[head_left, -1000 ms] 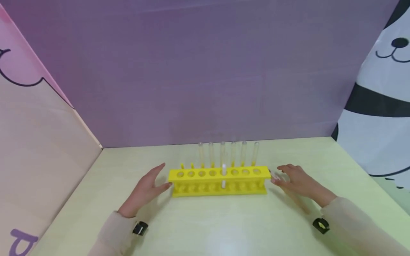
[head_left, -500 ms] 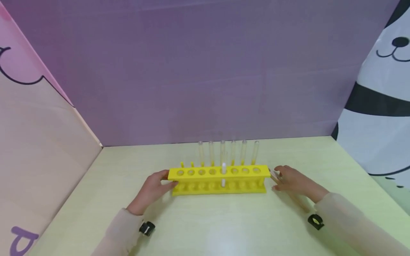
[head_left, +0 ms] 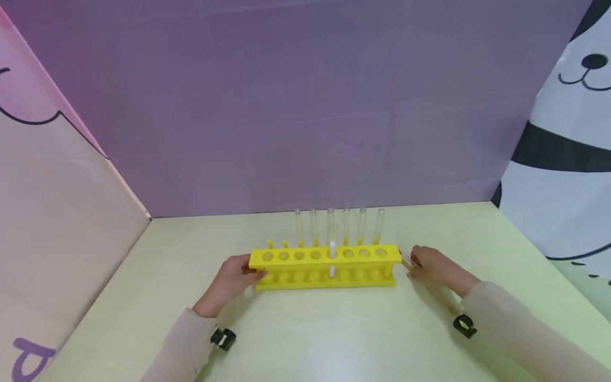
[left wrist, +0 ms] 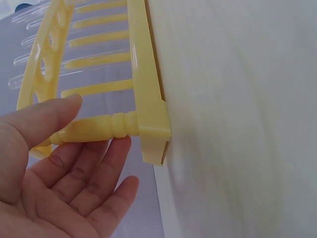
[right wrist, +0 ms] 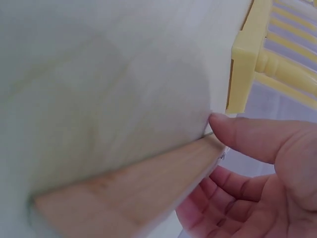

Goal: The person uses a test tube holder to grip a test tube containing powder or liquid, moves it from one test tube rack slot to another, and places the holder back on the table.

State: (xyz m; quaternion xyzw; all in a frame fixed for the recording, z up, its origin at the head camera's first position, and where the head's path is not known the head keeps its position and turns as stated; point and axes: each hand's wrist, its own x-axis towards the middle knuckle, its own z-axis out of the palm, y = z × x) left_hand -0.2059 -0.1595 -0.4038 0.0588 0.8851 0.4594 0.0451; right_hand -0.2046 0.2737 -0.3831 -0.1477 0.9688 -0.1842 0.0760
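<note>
A yellow test tube rack [head_left: 326, 288] stands upright on the table, with several clear test tubes [head_left: 378, 225] upside down on its back pegs. A thin white stick-like thing [head_left: 332, 249] stands in one hole. My left hand [head_left: 226, 284] grips the rack's left end; in the left wrist view, thumb and fingers lie around the end post [left wrist: 89, 130]. Just off the rack's right end, my right hand [head_left: 436, 270] pinches a wooden test tube clamp [right wrist: 143, 188] between thumb and fingers near its far end. The clamp lies slanted along the table, its handle partly under my wrist.
The pale table [head_left: 329, 334] runs back to a purple wall [head_left: 305, 106]. A printed panel [head_left: 57, 212] bounds the left side, and a panda-print panel [head_left: 563, 201] the right. Two left-hand pegs [head_left: 270, 244] of the rack bear no tubes.
My left hand has moved right and closed its fingers on the rack's left end. My right hand's fingers have come together on the wooden clamp. Rack and tubes stay in place.
</note>
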